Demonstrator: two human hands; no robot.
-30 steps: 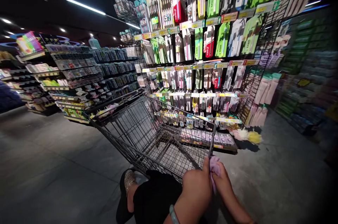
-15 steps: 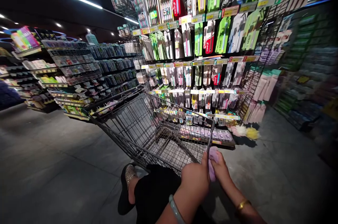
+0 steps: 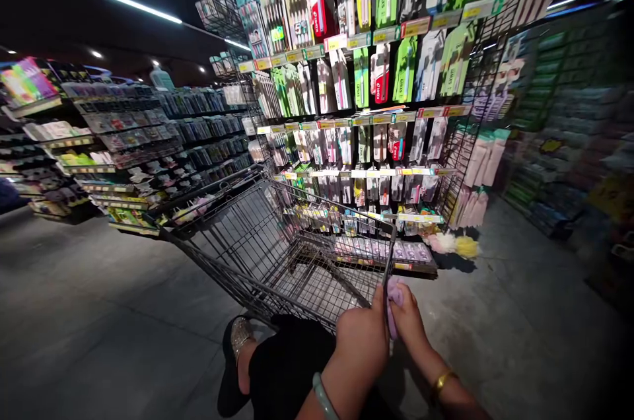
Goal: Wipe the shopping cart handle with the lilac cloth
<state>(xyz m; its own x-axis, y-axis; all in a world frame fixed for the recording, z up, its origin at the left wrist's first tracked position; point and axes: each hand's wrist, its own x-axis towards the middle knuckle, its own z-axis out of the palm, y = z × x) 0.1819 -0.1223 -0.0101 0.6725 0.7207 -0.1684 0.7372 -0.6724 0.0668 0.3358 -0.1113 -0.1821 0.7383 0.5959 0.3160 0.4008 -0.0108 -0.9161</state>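
Note:
A black wire shopping cart [image 3: 277, 294] stands tilted across my view in front of my legs. My left hand [image 3: 364, 337], with a pale green bangle on its wrist, is closed at the cart's right corner, its thumb along the upright frame edge. Just beyond it, my right hand [image 3: 409, 314], wearing a gold bracelet, pinches a crumpled purple cloth [image 3: 394, 291] against the same edge. Part of the cloth shows between the two hands; the left fingers are mostly hidden behind that hand. Only wire mesh shows in the cart basket.
A tall rack of packaged toothbrushes [image 3: 381, 76] rises behind the cart. More stocked shelves [image 3: 129, 123] stand at the left, others [image 3: 549, 142] at the dim right. Fluffy white and yellow items [image 3: 465, 246] lie low by the rack. My shoe [image 3: 238, 341] rests on the grey floor [image 3: 123, 341].
My view has shifted slightly, so the rack and shelves appear a little further left. Both hands keep their places at the cart edge, the right moved slightly with the cloth.

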